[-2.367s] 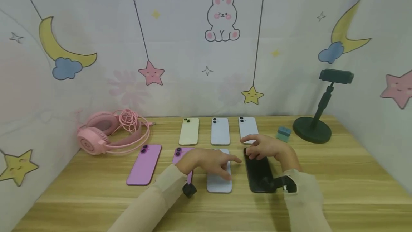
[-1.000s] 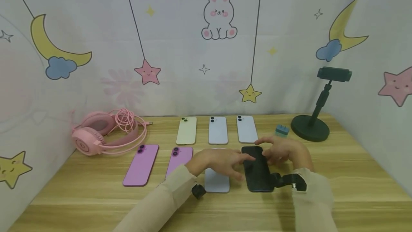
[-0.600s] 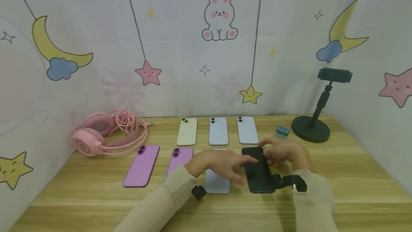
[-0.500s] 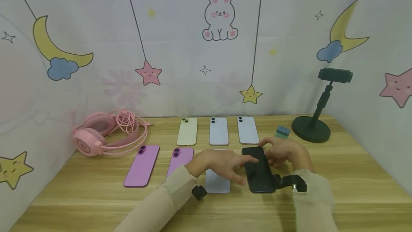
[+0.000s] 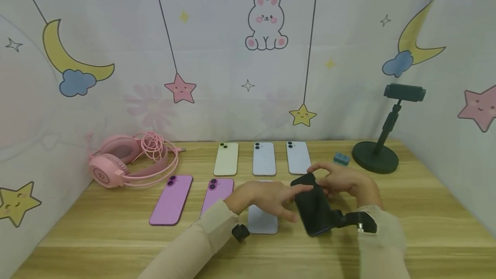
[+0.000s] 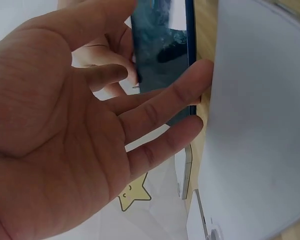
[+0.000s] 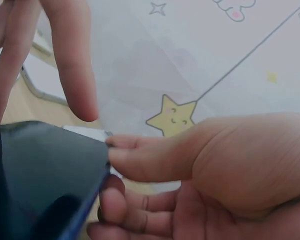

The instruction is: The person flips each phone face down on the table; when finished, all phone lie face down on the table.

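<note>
A dark phone (image 5: 311, 212), screen up, has its far end raised and lies askew at the middle right of the table. My right hand (image 5: 342, 182) grips its right edge near the far corner; the right wrist view shows thumb and curled fingers on the phone (image 7: 45, 170). My left hand (image 5: 267, 197) has its fingers stretched out, the index finger overlapping the phone's left side in the head view. Below that hand lies a pale phone (image 5: 262, 223), partly covered. In the left wrist view the left palm (image 6: 55, 125) holds nothing.
At the back lie a cream phone (image 5: 226, 159) and two pale ones (image 5: 264, 159). Two purple phones (image 5: 171, 199) and pink headphones (image 5: 128, 162) are on the left. A blue plug (image 5: 342, 158) and a dark green stand (image 5: 376, 157) are back right.
My right hand has moved from over the screen to the phone's right edge and taken hold. The phone has lifted at its far end and turned slightly. My left hand has shifted right.
</note>
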Motion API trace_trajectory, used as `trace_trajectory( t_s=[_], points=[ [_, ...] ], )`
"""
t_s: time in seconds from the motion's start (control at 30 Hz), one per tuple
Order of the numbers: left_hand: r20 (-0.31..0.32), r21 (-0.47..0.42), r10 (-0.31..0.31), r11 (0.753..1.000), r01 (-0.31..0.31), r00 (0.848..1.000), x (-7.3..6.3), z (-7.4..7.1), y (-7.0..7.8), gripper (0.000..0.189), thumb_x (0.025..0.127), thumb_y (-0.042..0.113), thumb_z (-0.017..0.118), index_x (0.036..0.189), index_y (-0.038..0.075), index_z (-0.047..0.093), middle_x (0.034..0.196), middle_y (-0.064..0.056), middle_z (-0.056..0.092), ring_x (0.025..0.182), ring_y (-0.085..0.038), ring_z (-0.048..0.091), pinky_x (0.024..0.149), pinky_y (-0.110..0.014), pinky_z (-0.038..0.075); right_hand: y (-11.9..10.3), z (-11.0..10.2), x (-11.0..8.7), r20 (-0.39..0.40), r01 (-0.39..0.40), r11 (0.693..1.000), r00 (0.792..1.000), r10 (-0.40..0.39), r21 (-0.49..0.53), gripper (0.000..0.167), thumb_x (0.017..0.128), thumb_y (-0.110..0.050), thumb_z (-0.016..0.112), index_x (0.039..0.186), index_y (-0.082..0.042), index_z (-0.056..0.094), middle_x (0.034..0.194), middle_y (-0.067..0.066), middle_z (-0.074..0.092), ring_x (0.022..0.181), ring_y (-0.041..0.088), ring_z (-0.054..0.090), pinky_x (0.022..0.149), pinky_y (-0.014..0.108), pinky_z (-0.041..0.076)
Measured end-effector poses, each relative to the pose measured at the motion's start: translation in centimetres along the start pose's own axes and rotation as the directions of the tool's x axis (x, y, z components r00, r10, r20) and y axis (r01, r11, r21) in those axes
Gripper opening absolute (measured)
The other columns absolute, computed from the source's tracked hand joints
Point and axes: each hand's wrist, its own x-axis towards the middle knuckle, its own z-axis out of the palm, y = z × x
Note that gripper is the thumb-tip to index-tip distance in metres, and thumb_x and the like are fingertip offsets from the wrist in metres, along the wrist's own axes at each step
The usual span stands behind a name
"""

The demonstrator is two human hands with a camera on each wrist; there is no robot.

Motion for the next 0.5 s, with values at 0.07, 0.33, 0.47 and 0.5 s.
trace_trajectory(
  t_s=[0.07,0.33,0.47,0.5],
  points=[
    [-0.002,-0.003,-0.004,1.0,0.004,1.0,0.02,0.04,0.05,0.084,0.098,0.04,0.065,0.161,0.024,0.012,0.117,-0.002,0.063,0.101,-0.008,0.06,0.088,-0.025,0.047,0.03,-0.19,-0.03,0.011,0.027,0.999,1.0,-0.027,0.019,0.044,0.1,-0.008,0.053,0.143,-0.006,0.044,0.079,0.008,0.054,0.072,0.021,0.053,0.067,0.034,0.048],
    [-0.017,-0.045,0.036,0.998,-0.036,0.999,0.07,-0.08,0.1,0.084,0.098,0.035,0.065,0.161,0.024,0.01,0.106,-0.002,0.063,0.083,-0.012,0.059,0.073,-0.025,0.047,-0.18,-0.46,-0.05,0.07,0.112,0.989,0.99,-0.119,0.101,0.047,0.104,-0.011,0.052,0.147,-0.001,0.039,0.079,0.008,0.058,0.072,0.019,0.057,0.075,0.039,0.053],
    [-0.031,-0.085,0.085,0.993,-0.087,0.996,0.0,-0.26,0.08,0.081,0.099,0.028,0.065,0.16,0.021,0.012,0.114,-0.006,0.065,0.088,-0.008,0.062,0.076,-0.022,0.047,-0.2,-0.42,0.15,0.077,0.128,0.986,0.988,-0.136,0.106,0.047,0.104,-0.009,0.051,0.148,-0.001,0.039,0.081,0.01,0.061,0.073,0.02,0.06,0.075,0.039,0.054],
    [-0.03,-0.091,0.09,0.992,-0.092,0.996,-0.02,-0.3,0.08,0.08,0.1,0.028,0.064,0.16,0.021,0.013,0.113,-0.007,0.066,0.088,-0.007,0.062,0.076,-0.021,0.048,-0.22,-0.4,0.18,0.078,0.132,0.986,0.987,-0.14,0.103,0.047,0.104,-0.009,0.051,0.148,-0.002,0.039,0.082,0.01,0.062,0.074,0.02,0.06,0.076,0.04,0.055]
  ],
)
